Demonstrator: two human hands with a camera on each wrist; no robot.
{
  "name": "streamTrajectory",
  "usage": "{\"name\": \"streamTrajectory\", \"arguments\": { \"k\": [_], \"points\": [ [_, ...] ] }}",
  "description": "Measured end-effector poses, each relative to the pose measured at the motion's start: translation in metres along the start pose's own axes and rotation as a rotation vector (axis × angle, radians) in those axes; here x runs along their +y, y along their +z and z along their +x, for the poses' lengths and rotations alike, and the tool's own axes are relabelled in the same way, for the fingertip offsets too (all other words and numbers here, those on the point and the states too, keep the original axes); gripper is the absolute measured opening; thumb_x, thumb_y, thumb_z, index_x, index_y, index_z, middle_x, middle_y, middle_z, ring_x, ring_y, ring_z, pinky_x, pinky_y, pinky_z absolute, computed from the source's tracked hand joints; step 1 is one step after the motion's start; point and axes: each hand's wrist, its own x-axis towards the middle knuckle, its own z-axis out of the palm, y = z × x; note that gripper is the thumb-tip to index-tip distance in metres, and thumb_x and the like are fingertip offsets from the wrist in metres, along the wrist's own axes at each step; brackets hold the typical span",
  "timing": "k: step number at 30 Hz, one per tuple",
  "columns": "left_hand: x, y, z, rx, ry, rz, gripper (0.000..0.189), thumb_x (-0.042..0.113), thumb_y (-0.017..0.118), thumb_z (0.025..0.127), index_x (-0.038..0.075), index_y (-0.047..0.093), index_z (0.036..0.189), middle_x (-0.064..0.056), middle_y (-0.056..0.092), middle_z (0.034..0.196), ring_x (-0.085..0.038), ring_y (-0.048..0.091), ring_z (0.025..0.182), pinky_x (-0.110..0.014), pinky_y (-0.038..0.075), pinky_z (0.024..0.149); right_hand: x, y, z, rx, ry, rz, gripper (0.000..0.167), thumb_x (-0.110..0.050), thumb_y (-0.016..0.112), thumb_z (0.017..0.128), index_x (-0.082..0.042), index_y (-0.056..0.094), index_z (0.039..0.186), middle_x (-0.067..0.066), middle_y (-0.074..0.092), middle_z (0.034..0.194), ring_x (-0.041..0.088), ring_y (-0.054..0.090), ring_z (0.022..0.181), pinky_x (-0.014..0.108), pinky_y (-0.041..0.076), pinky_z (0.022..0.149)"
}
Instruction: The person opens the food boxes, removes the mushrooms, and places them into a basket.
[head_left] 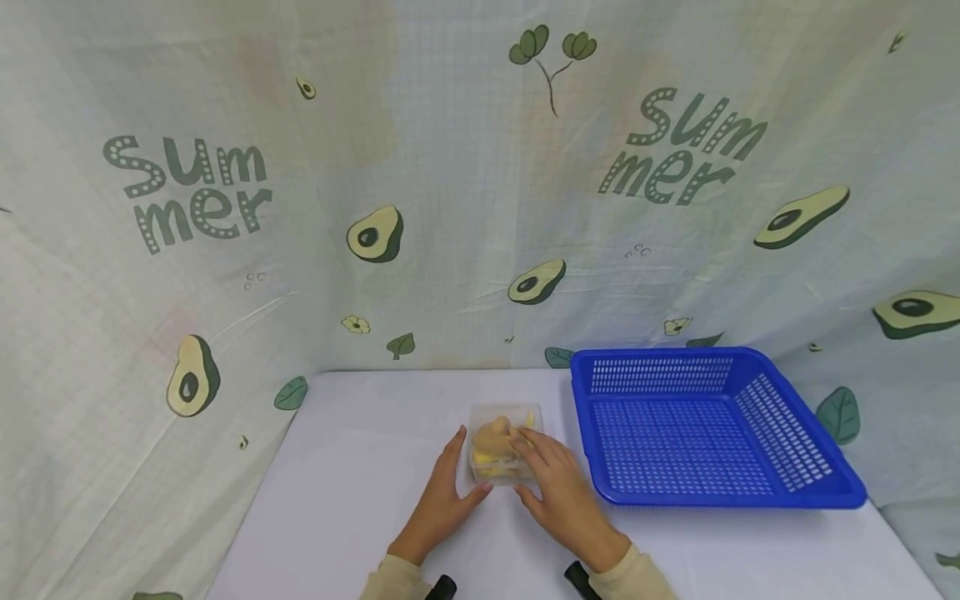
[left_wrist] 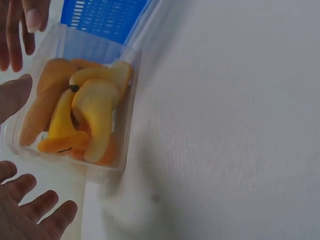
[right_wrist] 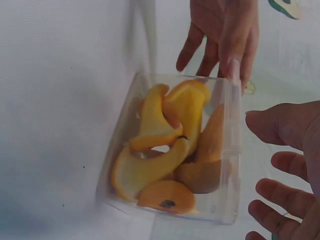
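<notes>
A clear plastic box (head_left: 505, 409) stands on the white table between both hands. Inside lie yellow curved pieces (right_wrist: 145, 172) that look like banana peels with dark tips, and a tan lumpy piece (left_wrist: 46, 102). Beside the box's left wall, my left hand (head_left: 441, 500) has its fingers extended and its thumb toward the near side. The right hand (head_left: 562, 493) reaches over the box's right side in the head view, fingers stretched and slightly bent. Both wrist views show the right hand apart from the box walls; contact of the left hand cannot be made out.
A large blue mesh basket (head_left: 708, 497) stands to the right of the box, its bottom bare. A pale curtain (head_left: 450, 167) printed with avocados rises behind the table (head_left: 360, 467). Dark camera mounts (head_left: 442, 587) show at the wrists.
</notes>
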Motion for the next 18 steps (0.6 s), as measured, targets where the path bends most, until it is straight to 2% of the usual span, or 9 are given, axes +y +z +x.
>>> {"name": "streamTrajectory", "arguments": {
  "k": [7,12,18],
  "points": [
    [0.002,0.007,0.002,0.020,0.011,-0.090,0.092,0.028,0.077,0.098,0.000,0.022,0.166,-0.025,0.030,0.168,-0.046,0.037,0.151,-0.060,0.047,0.115,0.005,0.013,-0.003,0.026,0.015,-0.015,0.071,0.001,0.096,0.068,-0.002,0.068,0.133,0.020,0.063,0.142,0.040,0.060,0.128,0.060,0.052,0.106],
    [0.003,0.011,0.003,0.036,0.004,-0.136,0.090,0.024,0.078,0.097,-0.002,0.024,0.164,-0.029,0.033,0.165,-0.050,0.041,0.147,-0.060,0.049,0.113,0.009,0.019,-0.003,0.048,0.018,-0.004,0.069,0.005,0.095,0.066,0.000,0.069,0.130,0.020,0.064,0.140,0.041,0.061,0.128,0.061,0.051,0.107],
    [0.003,0.015,0.004,0.040,-0.038,-0.179,0.091,0.023,0.079,0.097,-0.002,0.024,0.165,-0.031,0.033,0.164,-0.052,0.041,0.145,-0.058,0.049,0.112,0.013,0.024,-0.001,0.056,-0.002,0.030,0.067,0.008,0.094,0.065,0.002,0.071,0.127,0.020,0.066,0.138,0.041,0.061,0.128,0.060,0.048,0.112]
  ]
}}
